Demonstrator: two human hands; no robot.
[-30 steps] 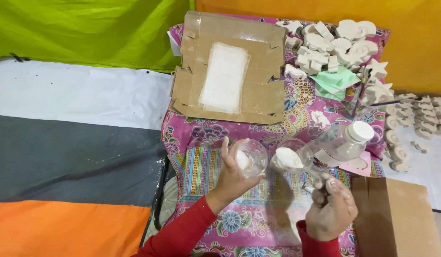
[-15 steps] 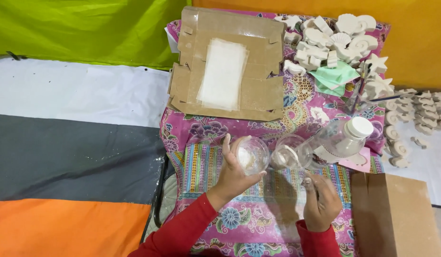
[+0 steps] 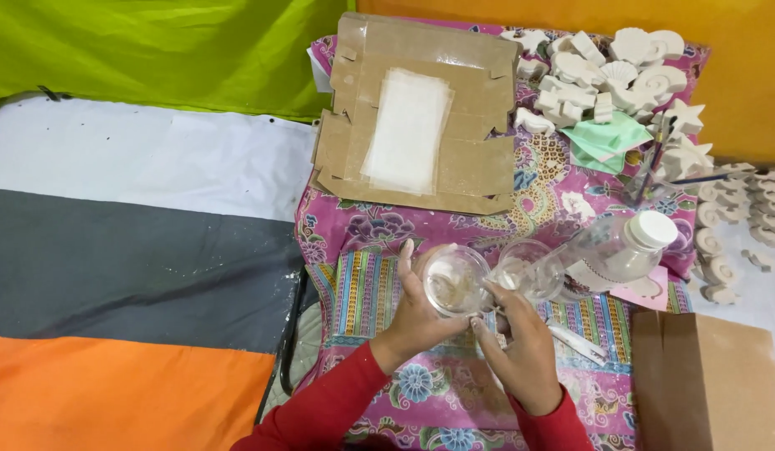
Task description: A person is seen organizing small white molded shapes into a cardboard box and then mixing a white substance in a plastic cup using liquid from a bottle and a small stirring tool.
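The left hand [image 3: 421, 313] holds a small clear plastic cup [image 3: 454, 280], fingers curled round its far side and thumb along its near side. The cup is tipped so that its round mouth faces up toward the camera; its axis runs roughly from the palm upward, and a thin pale residue shows at its bottom. It is held above the pink patterned cloth [image 3: 362, 234] that covers the table, just in front of the flattened cardboard box [image 3: 421, 171].

The right hand [image 3: 521, 355] is touching the cup's right rim with its fingertips pressed together; whether something thin is pinched between them cannot be told. Both sleeves are red.

Just right of the held cup stands a second clear cup [image 3: 529, 269], mouth up, touching or nearly touching the first. Right of that lies a clear plastic bottle [image 3: 609, 255] with a white cap; its long axis runs from lower left to upper right, the cap pointing to the upper right, away from the cup.

On the cardboard box, beyond the cup, lies a stack of translucent white sheets [image 3: 408, 129], long axis running away from the person. Right of the box is a heap of white plaster shapes [image 3: 609, 75], shells and stars among them, with a green cloth [image 3: 604, 142] at its near edge. A brown paper bag [image 3: 705, 384] lies right of the right hand.
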